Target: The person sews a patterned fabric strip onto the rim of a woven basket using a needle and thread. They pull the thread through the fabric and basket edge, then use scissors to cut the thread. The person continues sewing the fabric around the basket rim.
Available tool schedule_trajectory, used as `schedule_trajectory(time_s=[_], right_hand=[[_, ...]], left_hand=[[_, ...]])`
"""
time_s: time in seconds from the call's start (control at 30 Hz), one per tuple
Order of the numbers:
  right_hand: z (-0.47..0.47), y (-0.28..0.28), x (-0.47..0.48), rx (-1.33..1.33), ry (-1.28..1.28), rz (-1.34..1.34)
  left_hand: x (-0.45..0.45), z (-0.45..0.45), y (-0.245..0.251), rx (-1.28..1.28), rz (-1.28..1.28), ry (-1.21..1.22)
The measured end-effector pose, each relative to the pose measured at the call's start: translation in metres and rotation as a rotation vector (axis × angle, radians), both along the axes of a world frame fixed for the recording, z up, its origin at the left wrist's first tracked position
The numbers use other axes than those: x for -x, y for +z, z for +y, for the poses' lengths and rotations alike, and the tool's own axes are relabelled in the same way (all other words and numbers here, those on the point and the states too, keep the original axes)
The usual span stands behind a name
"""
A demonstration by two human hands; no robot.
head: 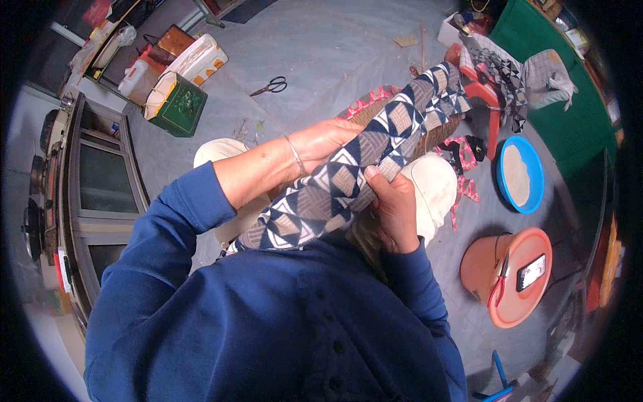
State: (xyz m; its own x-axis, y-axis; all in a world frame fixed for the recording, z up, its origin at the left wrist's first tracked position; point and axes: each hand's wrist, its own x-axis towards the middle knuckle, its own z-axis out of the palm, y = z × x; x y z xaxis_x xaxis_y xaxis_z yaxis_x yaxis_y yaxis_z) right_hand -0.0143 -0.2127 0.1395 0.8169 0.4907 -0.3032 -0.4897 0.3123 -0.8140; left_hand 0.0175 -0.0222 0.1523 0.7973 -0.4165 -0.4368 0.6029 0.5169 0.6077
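Note:
A long piece of cloth [346, 173] with a navy, white, grey and tan geometric pattern lies diagonally across my lap. My left hand [329, 143] is at its upper left edge, with the fingertips hidden under the fold. My right hand [394, 203] grips the lower right edge, thumb on top of the cloth. Beneath the cloth's far part, a brown ribbed thing [437, 133] shows, edged by red-and-white patterned cloth [371, 100]. More red patterned strips [467, 151] with a black piece hang or lie to the right of my knee.
Scissors [271, 86] lie on the grey floor ahead. At right are a blue basin [538, 173] of pale grainy material and a lidded orange bucket [527, 246] bearing red-handled pliers [497, 291] and a phone [531, 273]. A red stool [493, 125] holds cloth; a green box [177, 105] stands left.

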Motion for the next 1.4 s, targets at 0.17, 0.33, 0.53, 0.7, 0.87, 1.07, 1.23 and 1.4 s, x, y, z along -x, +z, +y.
schedule_trajectory(time_s=[0.17, 0.33, 0.53, 0.7, 0.87, 1.07, 1.23, 1.4], right_hand=[[0.005, -0.006, 0.000, -0.095, -0.065, 0.035], [0.003, -0.004, -0.001, -0.088, -0.025, 0.018], [0.002, 0.001, 0.000, 0.022, -0.020, -0.011], [0.003, 0.001, -0.002, 0.036, -0.031, -0.015], [0.004, -0.002, -0.002, 0.089, -0.050, -0.026], [0.003, -0.005, -0.003, 0.077, -0.043, -0.031], [0.002, -0.003, -0.002, 0.022, -0.042, -0.014], [0.005, -0.002, -0.002, -0.114, -0.036, 0.035]], left_hand=[[-0.005, 0.003, -0.006, 0.103, 0.009, -0.037], [-0.018, 0.009, -0.015, 0.102, -0.063, -0.151], [-0.036, 0.020, -0.013, 0.008, -0.214, -0.316], [-0.034, 0.012, -0.009, -0.230, -0.446, -0.137], [-0.025, 0.013, 0.012, -0.538, -0.584, -0.132], [-0.025, 0.016, 0.052, -0.596, -0.482, -0.198], [-0.034, -0.003, 0.074, -1.190, -0.608, -0.377], [-0.033, -0.019, 0.074, -1.327, -0.774, -0.361]])
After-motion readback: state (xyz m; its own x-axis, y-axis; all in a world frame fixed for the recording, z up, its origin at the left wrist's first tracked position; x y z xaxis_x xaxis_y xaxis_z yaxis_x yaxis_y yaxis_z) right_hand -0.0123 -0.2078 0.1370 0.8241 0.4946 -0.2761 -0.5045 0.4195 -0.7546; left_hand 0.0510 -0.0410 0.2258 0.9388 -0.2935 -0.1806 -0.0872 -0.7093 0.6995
